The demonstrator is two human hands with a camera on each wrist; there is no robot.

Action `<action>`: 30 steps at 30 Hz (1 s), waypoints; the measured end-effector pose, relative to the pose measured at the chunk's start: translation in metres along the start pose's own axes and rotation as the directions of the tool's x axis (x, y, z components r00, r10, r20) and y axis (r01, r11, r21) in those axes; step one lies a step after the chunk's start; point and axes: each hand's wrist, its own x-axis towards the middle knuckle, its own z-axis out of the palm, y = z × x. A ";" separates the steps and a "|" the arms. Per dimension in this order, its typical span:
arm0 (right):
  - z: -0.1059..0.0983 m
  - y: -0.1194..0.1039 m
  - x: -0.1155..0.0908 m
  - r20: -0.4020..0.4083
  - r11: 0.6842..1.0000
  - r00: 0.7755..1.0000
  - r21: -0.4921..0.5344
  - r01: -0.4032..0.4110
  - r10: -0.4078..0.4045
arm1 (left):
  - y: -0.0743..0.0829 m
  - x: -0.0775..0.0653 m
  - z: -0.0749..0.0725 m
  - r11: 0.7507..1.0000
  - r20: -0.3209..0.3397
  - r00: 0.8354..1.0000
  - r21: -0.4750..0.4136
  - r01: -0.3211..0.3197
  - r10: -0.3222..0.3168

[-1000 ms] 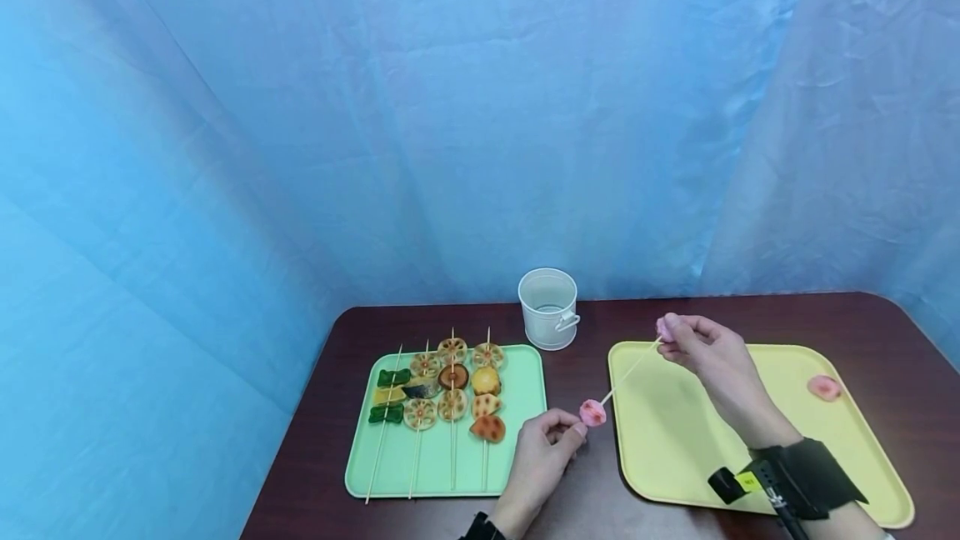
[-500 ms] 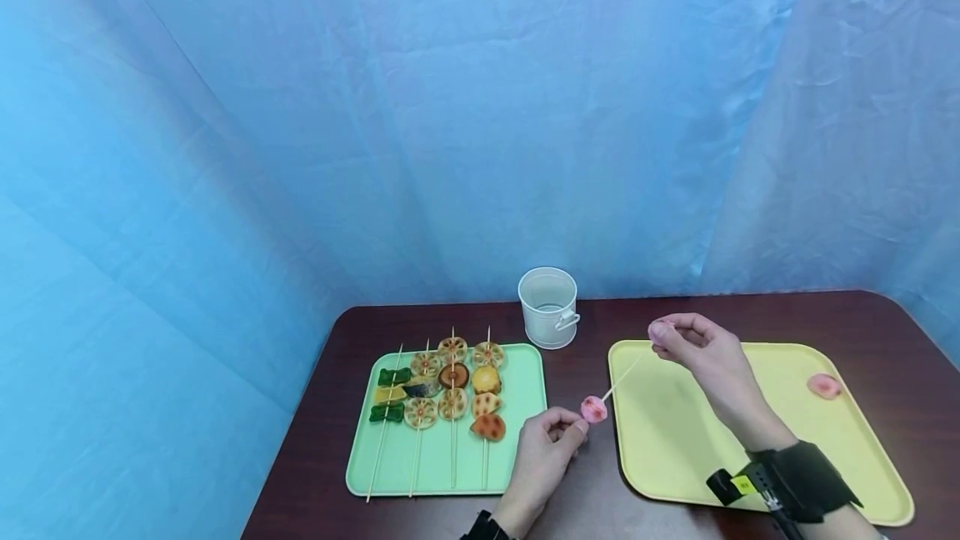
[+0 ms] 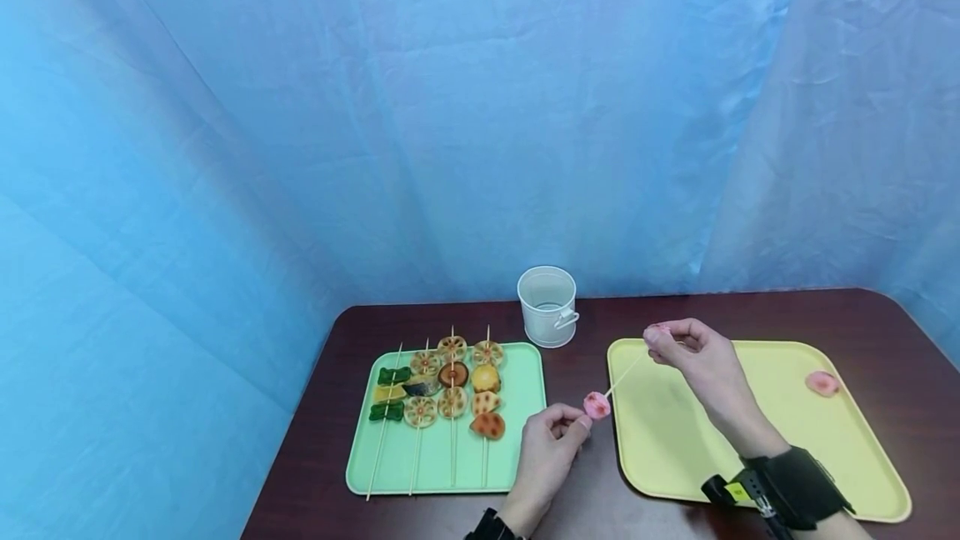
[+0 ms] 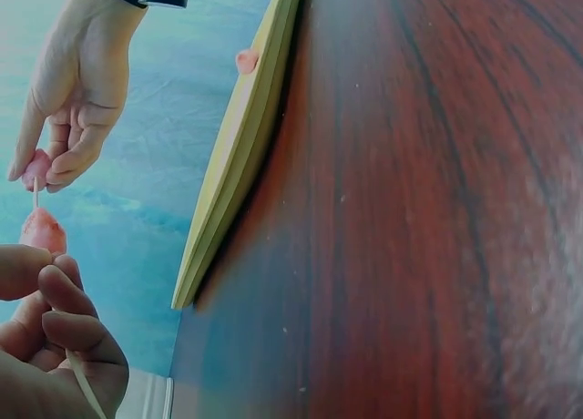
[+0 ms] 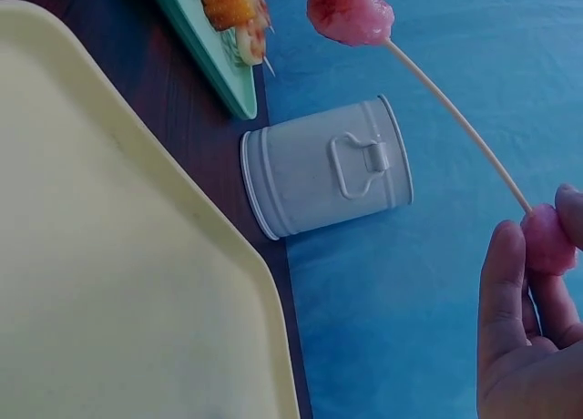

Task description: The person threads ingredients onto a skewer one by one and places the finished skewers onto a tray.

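My left hand [image 3: 550, 452] holds a thin wooden skewer [image 5: 460, 118] between thumb and fingers; its lower end shows past the palm in the left wrist view. Just beyond the fingertips a pink, red-marked food piece [image 3: 597, 405] is threaded on the stick. With thumb and fingers my right hand [image 3: 697, 365] pinches a second pink food piece [image 5: 548, 241] at the skewer's far end. The bare stick spans the gap between both pieces. Whether its tip has pierced the second piece is hidden. Both hands are raised, the right one over the yellow tray [image 3: 675, 457].
A third pink piece [image 3: 822, 383] lies at the yellow tray's right side. Left of it, a green tray [image 3: 517, 473] carries several finished skewers of vegetable-like pieces [image 3: 452, 373]. A white metal bucket [image 3: 547, 307] stands behind, between the trays, on the dark wooden table [image 3: 585, 507].
My right hand has moved a little to the left with its pink piece, shortening the bare stretch of skewer. The left hand has shifted only slightly.
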 end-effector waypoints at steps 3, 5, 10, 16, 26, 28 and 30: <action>0.001 0.000 -0.001 -0.009 1.000 1.000 -0.023 -0.007 0.007 | 0.001 0.000 0.002 1.000 -0.004 1.000 0.003 -0.008 0.008; 0.001 -0.001 -0.002 -0.014 0.999 1.000 -0.037 -0.016 0.015 | 0.001 0.000 0.003 1.000 -0.006 1.000 0.005 -0.008 0.008; 0.004 -0.002 -0.004 -0.010 0.999 1.000 -0.037 -0.028 0.028 | 0.001 -0.001 0.004 1.000 -0.017 1.000 -0.007 -0.017 0.017; 0.015 0.000 -0.009 0.016 0.998 0.998 -0.031 -0.060 0.060 | 0.003 -0.001 0.008 0.997 -0.026 0.997 -0.021 -0.070 0.070; 0.033 0.005 -0.018 0.036 0.998 0.999 -0.048 -0.034 0.036 | 0.006 0.001 0.013 0.996 -0.041 0.996 -0.043 -0.084 0.082; 0.034 0.005 -0.019 0.035 0.998 0.999 -0.047 -0.040 0.041 | 0.006 0.001 0.013 0.996 -0.043 0.996 -0.041 -0.079 0.077; 0.034 0.005 -0.019 0.037 0.998 0.998 -0.052 -0.046 0.047 | 0.005 0.001 0.013 0.997 -0.042 0.997 -0.035 -0.074 0.072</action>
